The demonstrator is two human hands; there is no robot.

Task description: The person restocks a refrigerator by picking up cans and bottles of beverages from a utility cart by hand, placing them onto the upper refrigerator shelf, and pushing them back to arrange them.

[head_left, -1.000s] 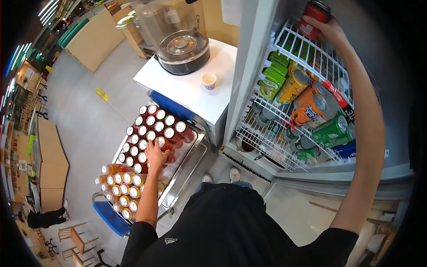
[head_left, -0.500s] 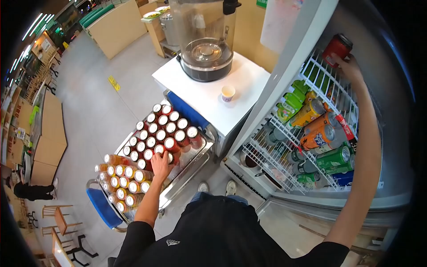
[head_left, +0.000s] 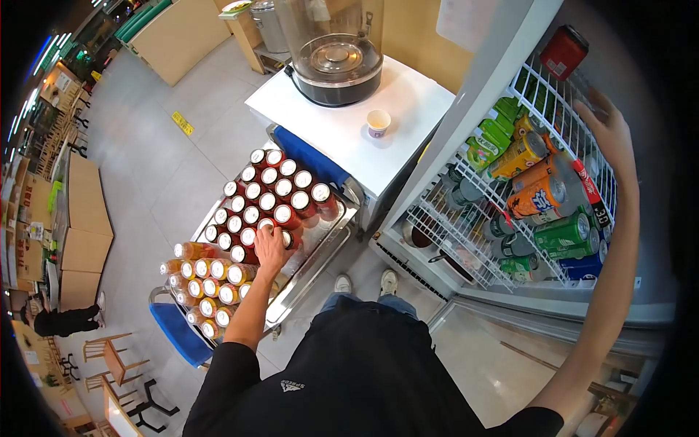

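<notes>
Red cans (head_left: 283, 189) with pale lids stand in rows on a metal cart (head_left: 320, 251). My left hand (head_left: 271, 250) has its fingers closed round the top of a red can near the rows' front edge. Inside the open fridge, one red can (head_left: 563, 52) rests on the top wire shelf (head_left: 557, 109). My right hand (head_left: 606, 127) is apart from that can, lower and to its right, fingers spread and holding nothing. Below that shelf lie green packs (head_left: 489, 142), yellow cans (head_left: 518, 155), orange cans (head_left: 537, 198) and green cans (head_left: 564, 233).
Bottles with yellowish contents (head_left: 218, 280) fill the cart's near left part. A white counter (head_left: 313, 135) bears a clear dispenser (head_left: 336, 62) and a paper cup (head_left: 378, 123). The fridge's frame (head_left: 473, 95) rises between counter and shelves. A person in black (head_left: 65, 321) is far left.
My right hand has let go of the red can and moved down and away from it; the can stays on the top shelf. My left hand remains at the cans on the cart.
</notes>
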